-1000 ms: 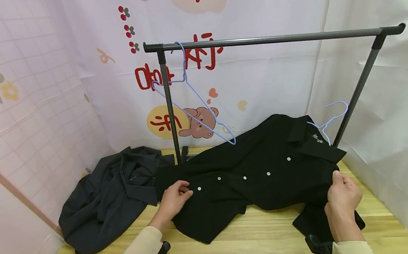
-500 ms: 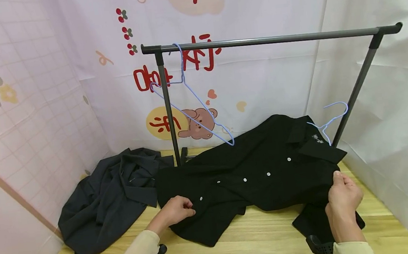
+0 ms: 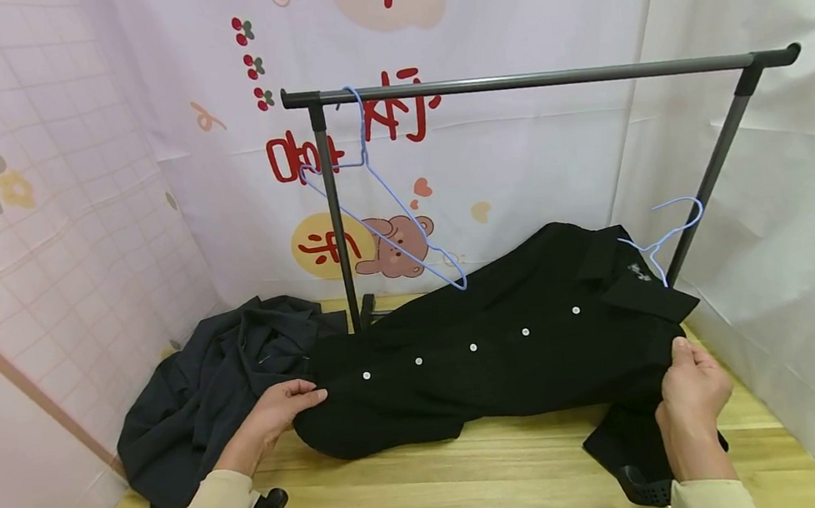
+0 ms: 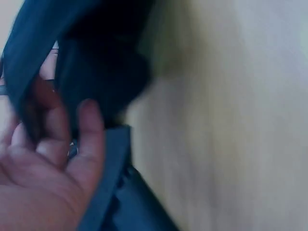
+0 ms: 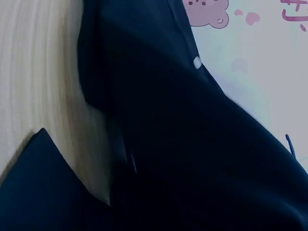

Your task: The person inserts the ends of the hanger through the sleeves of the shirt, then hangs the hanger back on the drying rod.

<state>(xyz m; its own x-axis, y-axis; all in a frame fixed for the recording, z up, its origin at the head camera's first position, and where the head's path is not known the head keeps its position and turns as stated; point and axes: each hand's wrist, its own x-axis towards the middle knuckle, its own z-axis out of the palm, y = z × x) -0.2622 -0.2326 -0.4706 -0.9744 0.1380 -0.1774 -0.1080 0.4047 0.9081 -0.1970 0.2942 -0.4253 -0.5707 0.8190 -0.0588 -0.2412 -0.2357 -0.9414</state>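
A black shirt (image 3: 512, 376) with a row of white buttons lies stretched sideways over the table, collar to the right. At its hem end, my left hand (image 3: 275, 416) pinches the cloth; in the left wrist view this hand (image 4: 53, 159) has dark fabric around its fingers. My right hand (image 3: 695, 389) grips the shirt at the shoulder below the collar. Out of the collar sticks the hook of a light blue hanger (image 3: 666, 237); the rest of it is hidden inside. Dark cloth (image 5: 168, 125) fills most of the right wrist view, where no fingers show.
A dark grey garment (image 3: 220, 401) lies crumpled on the wooden table (image 3: 443, 501) at the left. Behind the shirt stands a black rack (image 3: 546, 79), with another blue hanger (image 3: 416, 232) on its bar. Printed white curtains (image 3: 532, 156) enclose the table.
My left hand has moved left along the hem and drawn the shirt out straighter, its buttons now in an even line. The right hand and collar have shifted slightly right.
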